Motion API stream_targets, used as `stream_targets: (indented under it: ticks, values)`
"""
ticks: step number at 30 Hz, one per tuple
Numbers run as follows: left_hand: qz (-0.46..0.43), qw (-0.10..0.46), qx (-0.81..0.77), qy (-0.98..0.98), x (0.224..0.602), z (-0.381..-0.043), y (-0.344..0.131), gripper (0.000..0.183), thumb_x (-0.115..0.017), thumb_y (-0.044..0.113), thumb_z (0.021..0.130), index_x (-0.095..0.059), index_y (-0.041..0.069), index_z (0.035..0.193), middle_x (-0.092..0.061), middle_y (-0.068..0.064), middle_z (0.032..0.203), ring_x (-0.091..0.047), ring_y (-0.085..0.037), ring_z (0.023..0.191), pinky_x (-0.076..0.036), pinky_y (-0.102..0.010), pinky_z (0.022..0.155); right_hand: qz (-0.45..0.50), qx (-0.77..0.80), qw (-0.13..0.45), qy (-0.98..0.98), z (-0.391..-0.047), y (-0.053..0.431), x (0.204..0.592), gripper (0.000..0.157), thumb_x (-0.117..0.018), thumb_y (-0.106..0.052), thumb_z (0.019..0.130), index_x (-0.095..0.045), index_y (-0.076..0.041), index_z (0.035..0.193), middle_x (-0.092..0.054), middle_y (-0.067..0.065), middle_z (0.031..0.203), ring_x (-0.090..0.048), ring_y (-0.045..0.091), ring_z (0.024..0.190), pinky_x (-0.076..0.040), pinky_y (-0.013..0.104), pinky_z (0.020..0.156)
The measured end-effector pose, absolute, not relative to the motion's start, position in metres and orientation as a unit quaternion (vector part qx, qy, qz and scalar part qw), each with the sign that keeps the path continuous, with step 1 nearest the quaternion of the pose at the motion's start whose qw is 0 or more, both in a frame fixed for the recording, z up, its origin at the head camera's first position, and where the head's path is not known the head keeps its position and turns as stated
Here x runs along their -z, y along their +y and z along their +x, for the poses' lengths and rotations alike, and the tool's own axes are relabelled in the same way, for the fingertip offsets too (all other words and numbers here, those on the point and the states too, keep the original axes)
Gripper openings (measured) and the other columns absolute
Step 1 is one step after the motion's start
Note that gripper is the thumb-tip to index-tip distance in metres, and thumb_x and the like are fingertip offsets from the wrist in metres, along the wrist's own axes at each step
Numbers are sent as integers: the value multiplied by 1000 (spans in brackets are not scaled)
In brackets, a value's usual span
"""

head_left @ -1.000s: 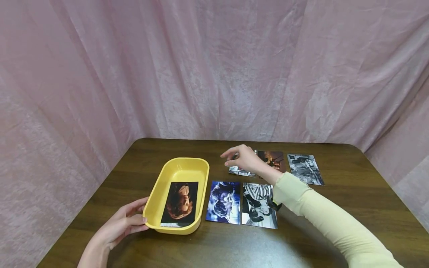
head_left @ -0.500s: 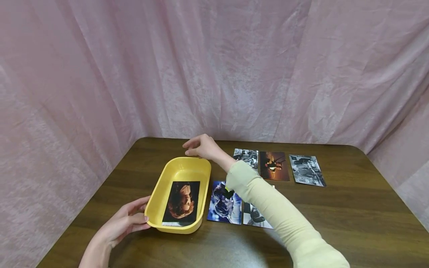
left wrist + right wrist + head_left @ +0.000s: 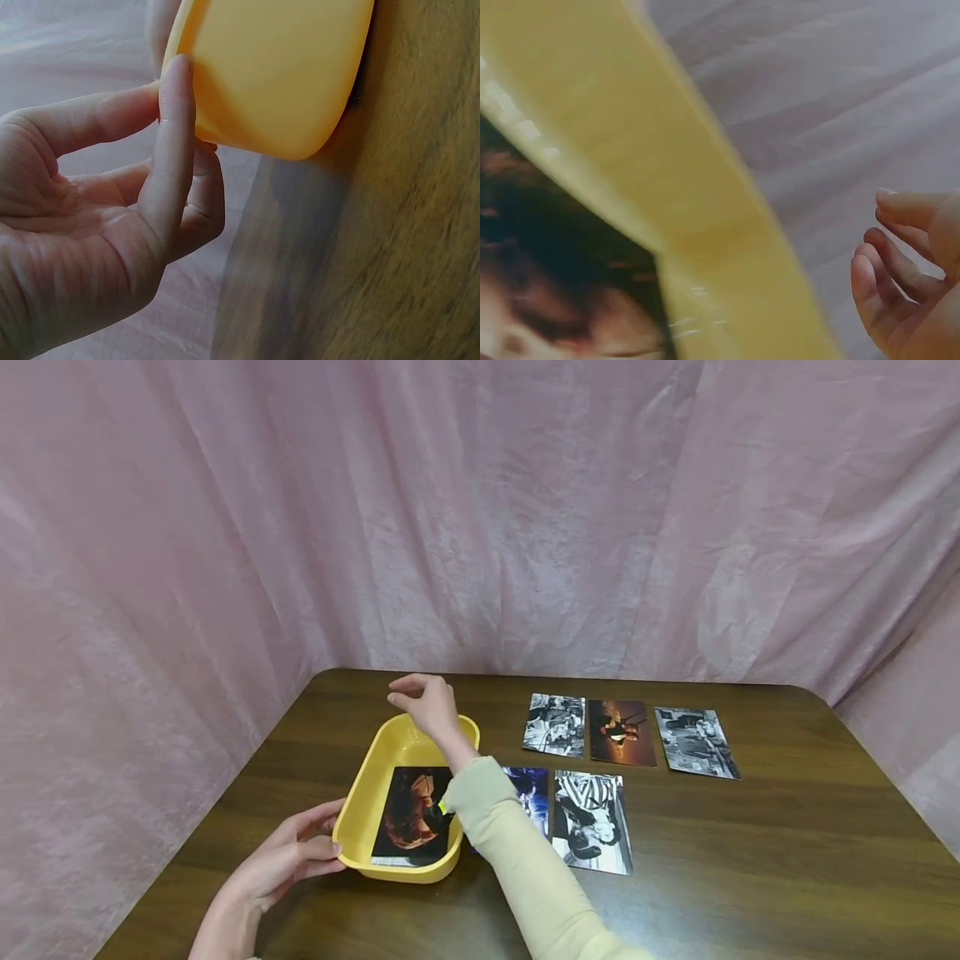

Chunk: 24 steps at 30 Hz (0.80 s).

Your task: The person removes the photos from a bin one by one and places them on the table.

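My left hand [image 3: 288, 852] pinches the rim of a yellow plastic tray [image 3: 408, 874] at its near left corner. In the left wrist view, the fingers [image 3: 176, 97] meet the tray's edge. A glossy photo [image 3: 405, 814] of a person against a dark ground lies inside, partly covered by the right wrist. Over the tray's far end hovers my right hand [image 3: 427, 706], its fingers loosely bent with nothing between them. In the right wrist view that hand [image 3: 907, 277] is beside the tray wall, apart from it. My right sleeve covers part of a blue-toned photo [image 3: 534, 793].
Right of the tray lies a black-and-white photo [image 3: 592, 818] with a striped garment. Farther back lie a black-and-white photo [image 3: 555, 724], an orange-brown one [image 3: 622, 732] and a grey one [image 3: 697, 742]. A pink curtain [image 3: 495, 527] hangs behind the wooden table [image 3: 787, 827].
My right hand has travelled left, from above the back photos to over the tray's far end, uncovering the back photos. The left hand keeps its hold on the tray.
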<state>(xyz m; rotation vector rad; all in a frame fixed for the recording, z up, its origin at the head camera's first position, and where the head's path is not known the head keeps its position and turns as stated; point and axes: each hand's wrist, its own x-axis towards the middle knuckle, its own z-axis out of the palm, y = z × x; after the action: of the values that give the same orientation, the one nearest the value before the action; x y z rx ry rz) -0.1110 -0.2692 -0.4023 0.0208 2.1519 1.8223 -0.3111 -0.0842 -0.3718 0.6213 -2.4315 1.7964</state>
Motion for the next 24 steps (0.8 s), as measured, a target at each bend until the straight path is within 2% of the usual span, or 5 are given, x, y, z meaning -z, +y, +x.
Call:
stream_targets:
  ticks: [9, 12, 15, 18, 24]
  values:
    - [19, 160, -639, 752, 404, -114, -271, 76, -55, 2, 92, -12, -11, 153, -47, -4, 116, -67, -13, 98, -59, -30, 85, 248, -354, -25, -901, -298, -87, 391, 18, -64, -33, 96, -76, -23, 105, -73, -6, 104, -65, 11, 84, -51, 26, 68]
    - [18, 162, -640, 751, 404, -113, -271, 76, -55, 2, 92, -11, -11, 153, -48, -4, 115, -67, -14, 98, -59, -30, 86, 254, -215, -76, -940, -290, -86, 392, 42, -67, -49, 90, -67, -25, 126, -64, -4, 130, -62, 19, 114, -53, 37, 88]
    - [21, 162, -643, 748, 404, -111, -271, 76, -55, 1, 91, -11, -12, 153, -48, -4, 115, -67, -13, 98, -59, -29, 85, 262, -114, -133, -949, -281, -82, 393, 79, -75, -61, 77, -51, -27, 144, -43, 2, 152, -40, 28, 139, -44, 49, 106]
    - [25, 162, -644, 747, 406, -110, -271, 76, -55, 1, 92, -11, -12, 153, -49, -4, 115, -67, -13, 98, -60, -29, 85, 263, -62, -165, -949, -271, -78, 392, 101, -85, -59, 64, -41, -32, 150, -29, 7, 157, -27, 32, 145, -41, 54, 107]
    - [30, 159, -645, 747, 405, -110, -271, 76, -55, 1, 91, -12, -12, 152, -49, -6, 115, -67, -14, 98, -59, -30, 86, 255, -24, -154, -954, -261, -76, 388, 109, -96, -42, 54, -42, -40, 148, -31, 9, 153, -30, 36, 138, -44, 56, 100]
